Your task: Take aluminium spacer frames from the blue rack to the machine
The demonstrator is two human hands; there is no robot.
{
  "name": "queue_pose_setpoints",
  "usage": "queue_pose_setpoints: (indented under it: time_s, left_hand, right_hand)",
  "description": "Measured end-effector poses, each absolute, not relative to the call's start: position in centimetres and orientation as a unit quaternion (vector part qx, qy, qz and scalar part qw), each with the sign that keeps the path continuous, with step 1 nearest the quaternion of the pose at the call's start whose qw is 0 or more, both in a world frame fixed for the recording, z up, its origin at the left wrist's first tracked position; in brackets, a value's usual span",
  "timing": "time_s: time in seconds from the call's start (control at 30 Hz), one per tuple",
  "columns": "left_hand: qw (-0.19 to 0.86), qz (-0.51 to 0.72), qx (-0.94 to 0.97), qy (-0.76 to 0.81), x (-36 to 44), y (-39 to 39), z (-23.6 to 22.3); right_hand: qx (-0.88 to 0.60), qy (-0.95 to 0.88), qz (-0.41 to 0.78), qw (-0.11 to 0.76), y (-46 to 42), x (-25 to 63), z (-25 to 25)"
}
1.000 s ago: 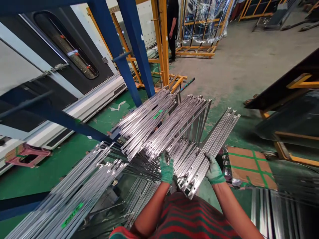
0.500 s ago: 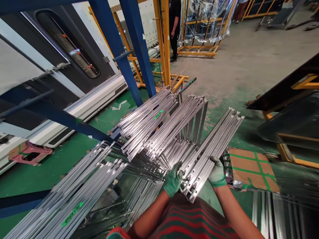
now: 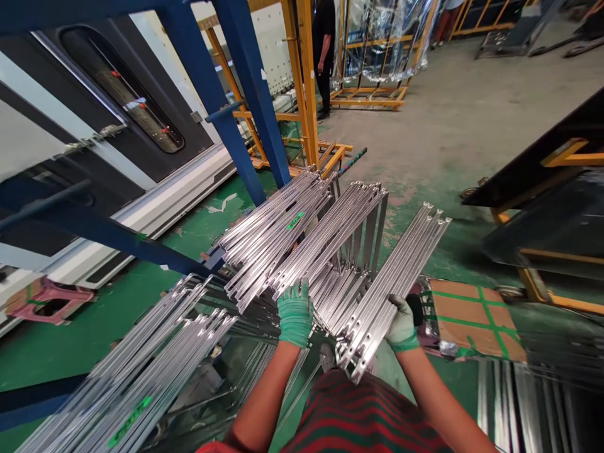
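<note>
Gripping a bundle of metal strips (image 3: 396,284) by its right side, right hand (image 3: 402,322) has it just to its left, long axis running ahead and slanting right. Left hand (image 3: 296,314) is at the near end of a strip stack (image 3: 330,240), fingers over it; can't tell if closed on any strip. Stack stretches ahead and right of left hand, roughly parallel to the bundle. Left hand is nearer the stack; bundle's near end lies to its right, apart.

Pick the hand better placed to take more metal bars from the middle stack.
Probably the left hand: it is at the near end of the middle stack; the right hand holds a bundle.
</note>
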State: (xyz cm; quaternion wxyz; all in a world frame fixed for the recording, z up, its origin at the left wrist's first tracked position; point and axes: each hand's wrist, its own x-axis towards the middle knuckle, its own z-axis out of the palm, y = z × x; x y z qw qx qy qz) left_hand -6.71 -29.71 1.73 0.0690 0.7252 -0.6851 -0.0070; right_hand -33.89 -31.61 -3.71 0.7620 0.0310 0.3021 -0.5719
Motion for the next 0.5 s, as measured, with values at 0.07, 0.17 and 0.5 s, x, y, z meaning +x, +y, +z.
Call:
queue_pose_setpoints:
  time_s: [0.07,0.17,0.5]
  left_hand:
    - [-0.005,-0.038,0.728,-0.684,-6.6,-31.1,3.3]
    - [-0.055,-0.056,0.714,-0.696,-6.6,-32.2,4.9]
    - [0.047,-0.221,0.674,-0.703,-8.3,-35.1,3.6]
  right_hand:
    - [0.05,0.318,-0.563,0.761,-31.6,-33.5,-3.3]
    - [0.049,0.327,-0.58,0.745,-31.6,-33.2,-3.0]
    - [-0.033,0.243,-0.571,0.784,-31.7,-33.1,-3.7]
